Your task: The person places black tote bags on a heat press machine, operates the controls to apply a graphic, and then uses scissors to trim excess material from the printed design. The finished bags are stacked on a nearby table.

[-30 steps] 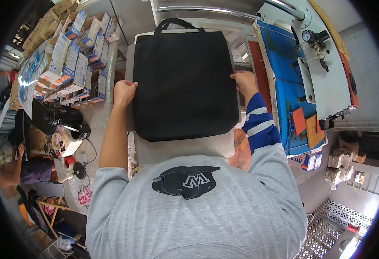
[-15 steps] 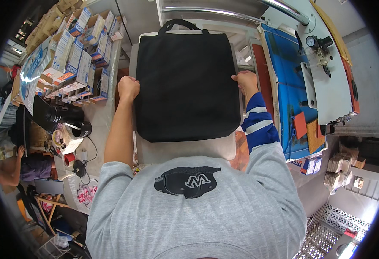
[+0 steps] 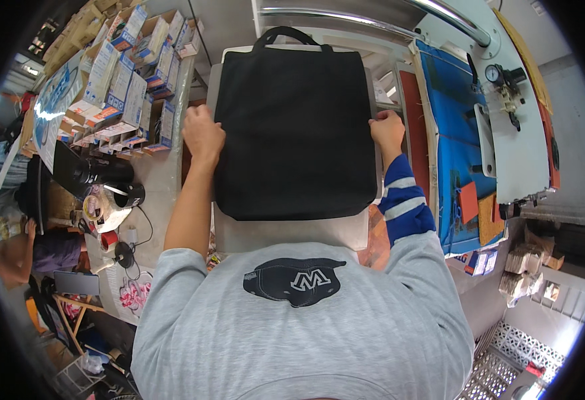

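A black tote bag [image 3: 296, 133] lies flat over a pale board [image 3: 292, 232], its handle loop pointing to the far side. Along the bag's left edge, my left hand [image 3: 204, 135] is closed, with thumb and fingers pinching the fabric side. Opposite it, my right hand [image 3: 388, 130] grips the right edge between thumb and curled fingers. The bag's front looks plain and smooth between the two hands. The board shows below the bag's bottom edge and as a narrow strip on either side.
Cardboard boxes [image 3: 116, 87] stand stacked on the left table, with a black mug [image 3: 132, 195] and tape rolls nearer. To the right are a blue-covered platen [image 3: 456, 120] and a machine with a pressure gauge [image 3: 493, 73]. Another person [image 3: 46, 250] sits far left.
My left hand has turned and slid a little up along the bag's edge. The right hand keeps its hold. The whole view has shifted slightly; the bag lies much the same.
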`<action>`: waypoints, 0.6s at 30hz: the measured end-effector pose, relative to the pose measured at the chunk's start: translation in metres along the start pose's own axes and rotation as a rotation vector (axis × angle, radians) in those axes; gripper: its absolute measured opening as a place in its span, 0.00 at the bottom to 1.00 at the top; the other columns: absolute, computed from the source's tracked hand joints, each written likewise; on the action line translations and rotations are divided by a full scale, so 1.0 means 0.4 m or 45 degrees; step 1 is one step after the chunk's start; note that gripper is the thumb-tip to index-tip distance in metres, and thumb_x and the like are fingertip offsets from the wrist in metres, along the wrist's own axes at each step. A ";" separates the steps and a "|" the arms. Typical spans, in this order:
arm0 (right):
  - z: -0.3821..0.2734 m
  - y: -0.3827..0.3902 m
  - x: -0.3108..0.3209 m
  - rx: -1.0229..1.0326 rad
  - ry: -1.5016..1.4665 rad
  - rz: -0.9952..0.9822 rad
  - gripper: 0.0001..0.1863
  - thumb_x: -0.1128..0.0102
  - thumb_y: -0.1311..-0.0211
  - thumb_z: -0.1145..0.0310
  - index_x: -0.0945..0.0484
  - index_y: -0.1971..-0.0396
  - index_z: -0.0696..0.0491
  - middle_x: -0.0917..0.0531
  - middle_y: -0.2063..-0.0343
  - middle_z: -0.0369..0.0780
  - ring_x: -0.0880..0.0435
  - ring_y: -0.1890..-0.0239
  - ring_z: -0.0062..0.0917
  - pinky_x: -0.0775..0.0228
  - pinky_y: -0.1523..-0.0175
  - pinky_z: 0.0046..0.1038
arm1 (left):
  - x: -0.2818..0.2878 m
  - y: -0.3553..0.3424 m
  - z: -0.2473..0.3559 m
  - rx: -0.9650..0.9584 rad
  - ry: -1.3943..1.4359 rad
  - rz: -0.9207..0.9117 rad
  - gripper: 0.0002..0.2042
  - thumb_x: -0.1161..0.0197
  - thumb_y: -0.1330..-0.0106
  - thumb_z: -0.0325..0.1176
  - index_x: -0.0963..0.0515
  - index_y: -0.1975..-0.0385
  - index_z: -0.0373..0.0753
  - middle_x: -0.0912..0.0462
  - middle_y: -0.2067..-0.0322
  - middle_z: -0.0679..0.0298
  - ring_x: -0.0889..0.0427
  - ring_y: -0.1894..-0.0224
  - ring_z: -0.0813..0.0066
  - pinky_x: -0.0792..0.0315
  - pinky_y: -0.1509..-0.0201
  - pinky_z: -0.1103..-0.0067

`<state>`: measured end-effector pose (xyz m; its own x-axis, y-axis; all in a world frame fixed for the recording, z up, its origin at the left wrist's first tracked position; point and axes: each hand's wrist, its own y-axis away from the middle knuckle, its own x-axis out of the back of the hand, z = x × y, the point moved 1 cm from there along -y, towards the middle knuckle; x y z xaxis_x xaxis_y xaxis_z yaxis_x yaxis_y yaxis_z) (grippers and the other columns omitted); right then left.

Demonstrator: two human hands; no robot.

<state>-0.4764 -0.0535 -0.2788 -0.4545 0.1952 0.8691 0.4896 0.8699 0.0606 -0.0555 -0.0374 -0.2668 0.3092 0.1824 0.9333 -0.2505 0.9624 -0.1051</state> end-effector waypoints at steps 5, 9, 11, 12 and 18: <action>-0.026 0.070 -0.096 0.792 0.346 0.135 0.42 0.44 0.34 0.40 0.35 0.31 0.57 0.36 0.28 0.48 0.41 0.25 0.42 0.52 0.24 0.48 | -0.122 -0.016 -0.009 -0.753 -0.203 0.176 0.27 0.40 0.29 0.47 0.30 0.34 0.40 0.33 0.30 0.58 0.36 0.28 0.50 0.46 0.25 0.50; -0.025 0.091 -0.091 0.558 0.568 -0.122 0.51 0.60 0.32 0.30 0.48 0.24 0.56 0.49 0.22 0.44 0.57 0.20 0.40 0.69 0.21 0.56 | -0.126 -0.006 -0.055 -0.604 -0.151 0.153 0.27 0.45 0.26 0.47 0.32 0.31 0.41 0.34 0.30 0.59 0.40 0.26 0.53 0.64 0.24 0.42; -0.057 0.087 -0.073 0.482 0.632 -0.196 0.49 0.59 0.31 0.31 0.47 0.24 0.56 0.48 0.22 0.44 0.56 0.20 0.41 0.69 0.21 0.55 | -0.106 -0.048 -0.053 -0.514 -0.175 -0.023 0.26 0.44 0.27 0.45 0.31 0.33 0.41 0.32 0.31 0.59 0.38 0.27 0.52 0.60 0.24 0.43; -0.074 0.066 -0.076 0.516 0.598 -0.163 0.49 0.59 0.31 0.31 0.47 0.24 0.56 0.48 0.22 0.44 0.56 0.20 0.41 0.69 0.21 0.55 | -0.093 -0.069 -0.047 -0.467 -0.183 -0.113 0.25 0.43 0.27 0.44 0.30 0.33 0.42 0.32 0.31 0.59 0.37 0.27 0.52 0.58 0.24 0.43; -0.127 -0.059 -0.167 0.735 0.451 0.032 0.48 0.56 0.32 0.32 0.46 0.24 0.54 0.47 0.23 0.47 0.54 0.20 0.37 0.66 0.21 0.53 | -0.174 -0.173 0.056 -0.668 -0.048 0.177 0.29 0.43 0.28 0.49 0.33 0.31 0.44 0.37 0.28 0.59 0.39 0.26 0.61 0.61 0.23 0.44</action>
<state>-0.4195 -0.1100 -0.3133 -0.1290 0.1437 0.9812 -0.0237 0.9887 -0.1479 -0.0802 -0.1213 -0.3169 0.2699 0.3171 0.9092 0.2077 0.9028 -0.3765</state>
